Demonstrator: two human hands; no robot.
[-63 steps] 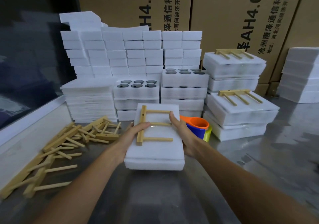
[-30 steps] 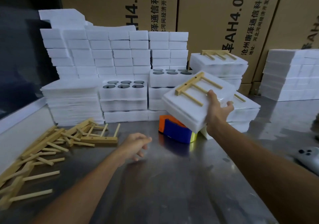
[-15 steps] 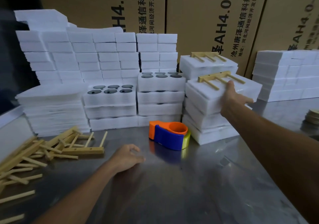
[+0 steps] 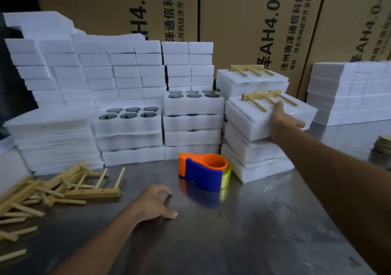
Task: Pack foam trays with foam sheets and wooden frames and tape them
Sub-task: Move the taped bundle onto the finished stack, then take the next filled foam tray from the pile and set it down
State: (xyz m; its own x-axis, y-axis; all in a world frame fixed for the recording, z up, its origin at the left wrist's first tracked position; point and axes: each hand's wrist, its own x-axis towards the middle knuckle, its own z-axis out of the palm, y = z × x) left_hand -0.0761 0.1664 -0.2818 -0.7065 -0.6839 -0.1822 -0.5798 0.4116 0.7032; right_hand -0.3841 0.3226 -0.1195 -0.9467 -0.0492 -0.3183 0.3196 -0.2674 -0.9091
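My right hand (image 4: 283, 122) grips the near edge of a packed foam tray (image 4: 262, 118), thumb on top beside its wooden frame (image 4: 266, 101), fingers wrapped underneath, on the stack just past my wrist. My left hand (image 4: 155, 206) rests loosely curled on the steel table (image 4: 232, 243), holding nothing, with the tape dispenser (image 4: 204, 171) just ahead. The foam looks light but dentable, so I judge a broad, gentle grip on the edge safest.
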